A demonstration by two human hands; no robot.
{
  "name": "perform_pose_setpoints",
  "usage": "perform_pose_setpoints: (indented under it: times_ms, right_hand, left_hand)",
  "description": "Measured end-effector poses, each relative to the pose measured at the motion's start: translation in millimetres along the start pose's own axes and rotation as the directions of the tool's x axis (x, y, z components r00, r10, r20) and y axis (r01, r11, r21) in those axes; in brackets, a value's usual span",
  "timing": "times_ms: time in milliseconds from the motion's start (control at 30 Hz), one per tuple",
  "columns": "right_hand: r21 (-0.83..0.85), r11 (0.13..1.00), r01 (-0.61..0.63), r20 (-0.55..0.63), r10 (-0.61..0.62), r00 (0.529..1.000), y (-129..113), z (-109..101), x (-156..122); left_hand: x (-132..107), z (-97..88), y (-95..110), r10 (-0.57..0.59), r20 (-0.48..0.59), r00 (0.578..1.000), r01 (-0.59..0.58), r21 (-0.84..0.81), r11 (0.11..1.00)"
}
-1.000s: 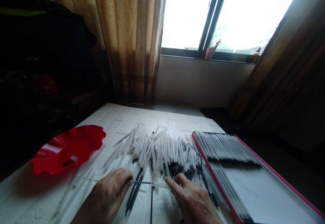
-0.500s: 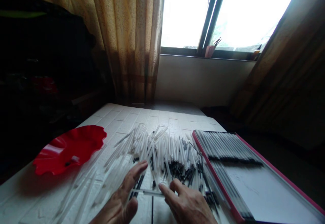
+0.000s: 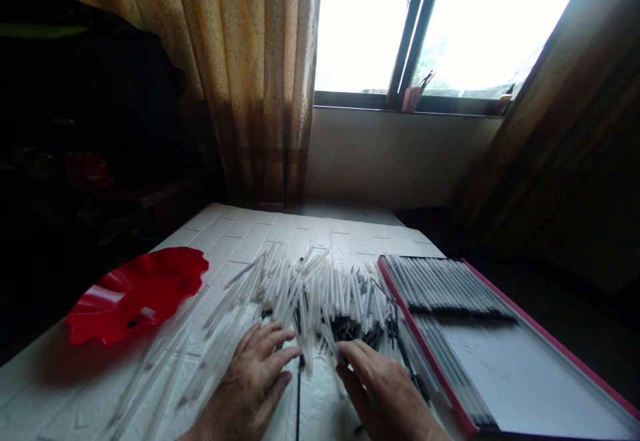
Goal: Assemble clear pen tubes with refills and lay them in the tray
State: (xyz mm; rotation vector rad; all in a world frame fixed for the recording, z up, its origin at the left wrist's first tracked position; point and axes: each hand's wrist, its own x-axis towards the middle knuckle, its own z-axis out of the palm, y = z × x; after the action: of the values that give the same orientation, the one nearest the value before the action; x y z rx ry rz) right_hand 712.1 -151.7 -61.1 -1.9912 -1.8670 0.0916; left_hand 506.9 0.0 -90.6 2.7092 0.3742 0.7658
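A heap of thin white tubes and black pen refills [image 3: 325, 297] lies in the middle of the white brick-patterned table [image 3: 320, 231]. My left hand [image 3: 255, 377] rests flat on the table at the heap's near edge, fingers stretched out and slightly apart, tips touching the white tubes. My right hand [image 3: 385, 391] lies beside it, index finger reaching into the black refills; what its other fingers hold, if anything, is hidden. A single black refill [image 3: 299, 404] lies on the table between the two hands.
A red wavy-edged plastic dish [image 3: 135, 291] sits at the left with a small piece in it. Clear tubes [image 3: 165, 367] lie loose near it. A pink-rimmed tray [image 3: 525, 367] at the right holds a row of filled pens [image 3: 445, 287]. Curtains and a window stand behind.
Both hands have moved forward to the heap's near edge. The thin tube held crosswise between them earlier is no longer seen; my left hand has flattened onto the table.
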Motion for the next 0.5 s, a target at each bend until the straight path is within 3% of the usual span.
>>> perform_pose_setpoints:
  times_ms: [100, 200, 333, 500]
  right_hand:
    - [0.005, 0.998, -0.055, 0.068, 0.055, 0.996, -2, -1, 1]
    - [-0.026, 0.998, -0.061, 0.094, 0.063, 0.994, -4, 1, 2]
    - [-0.003, 1.000, -0.030, 0.090, 0.031, 0.996, -5, -2, 1]
    - [-0.003, 0.999, -0.045, 0.136, 0.045, 0.990, -8, -3, 2]
  left_hand:
    - [9, 0.5, 9, 0.130, 0.043, 0.991, -0.136, 0.224, 0.965]
    - [14, -0.7, 16, 0.168, 0.044, 0.985, -0.173, 0.298, 0.939]
    - [16, -1.8, 18, 0.145, 0.027, 0.989, -0.147, 0.282, 0.948]
    - [20, 1.9, 23, 0.035, 0.071, 0.997, -0.049, 0.216, 0.975]
